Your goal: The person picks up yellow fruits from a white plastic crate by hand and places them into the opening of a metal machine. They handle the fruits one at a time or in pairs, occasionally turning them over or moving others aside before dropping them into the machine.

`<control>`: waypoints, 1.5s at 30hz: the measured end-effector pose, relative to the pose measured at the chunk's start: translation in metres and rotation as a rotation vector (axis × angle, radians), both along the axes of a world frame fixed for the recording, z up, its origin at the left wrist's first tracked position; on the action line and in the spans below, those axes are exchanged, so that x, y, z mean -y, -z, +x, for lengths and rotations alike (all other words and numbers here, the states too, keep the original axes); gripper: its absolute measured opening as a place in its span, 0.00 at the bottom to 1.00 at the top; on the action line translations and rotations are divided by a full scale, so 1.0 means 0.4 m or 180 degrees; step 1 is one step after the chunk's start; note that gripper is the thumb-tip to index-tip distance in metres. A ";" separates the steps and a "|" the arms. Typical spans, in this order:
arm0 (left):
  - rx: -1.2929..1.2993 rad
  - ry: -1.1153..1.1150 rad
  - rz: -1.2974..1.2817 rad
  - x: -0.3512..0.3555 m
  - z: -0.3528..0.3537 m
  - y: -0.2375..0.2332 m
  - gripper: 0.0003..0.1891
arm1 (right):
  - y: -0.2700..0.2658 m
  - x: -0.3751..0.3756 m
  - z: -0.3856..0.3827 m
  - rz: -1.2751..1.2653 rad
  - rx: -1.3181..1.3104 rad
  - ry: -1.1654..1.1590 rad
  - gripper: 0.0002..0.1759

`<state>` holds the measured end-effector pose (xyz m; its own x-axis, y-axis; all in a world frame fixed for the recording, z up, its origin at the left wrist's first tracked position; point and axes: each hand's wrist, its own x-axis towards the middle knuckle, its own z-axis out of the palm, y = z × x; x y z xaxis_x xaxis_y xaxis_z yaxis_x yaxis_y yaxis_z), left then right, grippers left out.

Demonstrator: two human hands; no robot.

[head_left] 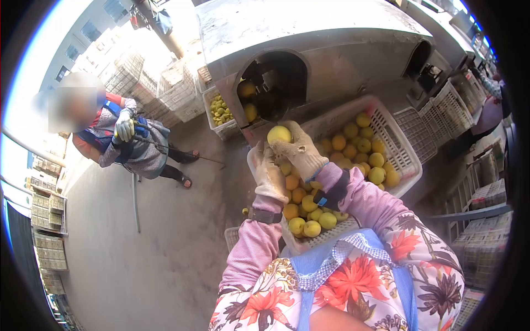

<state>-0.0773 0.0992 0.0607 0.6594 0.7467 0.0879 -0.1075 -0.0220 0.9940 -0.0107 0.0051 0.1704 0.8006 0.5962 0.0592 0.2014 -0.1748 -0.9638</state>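
Note:
A round yellow fruit (279, 134) is held up in front of the machine's arched opening (284, 74). My right hand (301, 149), in a pale work glove, grips it from the right with bent fingers. My left hand (269, 174), gloved too, closes in at the fruit's lower left with its fingertips against it. Part of the left fingers is hidden by the angle. Below both hands stands a white plastic crate (406, 146) with many yellow and orange fruits (353, 144). More fruits sit inside the dark opening.
A metal machine (337, 60) stands straight ahead. To its left is a crate (225, 128) of small green-yellow pieces. A co-worker (130, 129) with gloved hands stands at left on the concrete floor (160, 237). Stacked crates (179, 91) line the back; another person works at far right.

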 end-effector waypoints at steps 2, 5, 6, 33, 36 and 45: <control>-0.0158 -0.0125 -0.1109 0.022 -0.013 -0.052 0.22 | -0.007 -0.040 0.074 -0.0454 0.1383 0.0270 0.32; -0.0340 -0.0107 -0.1990 0.061 -0.037 -0.063 0.20 | 0.044 -0.121 0.200 -0.0871 0.3068 0.0421 0.35; -0.0476 0.0081 -0.1839 0.070 -0.053 -0.062 0.20 | 0.051 -0.141 0.212 -0.0913 0.3066 0.0471 0.35; -0.3017 0.1292 0.2141 0.331 0.149 0.258 0.34 | 0.412 0.286 0.255 -0.3318 0.2053 -0.1892 0.19; -0.3036 0.2388 0.2477 0.203 0.144 0.276 0.26 | 0.267 0.266 0.258 -0.3183 0.1641 -0.2485 0.21; -0.1088 0.1627 -0.1334 0.257 0.019 0.069 0.12 | 0.201 0.333 0.277 -0.0999 -0.0667 -0.1199 0.40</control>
<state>-0.0695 -0.0036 0.0329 0.8730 0.2654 -0.4091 0.3139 0.3363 0.8879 0.1002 -0.1282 0.0899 0.5032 0.8080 -0.3065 0.1147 -0.4140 -0.9030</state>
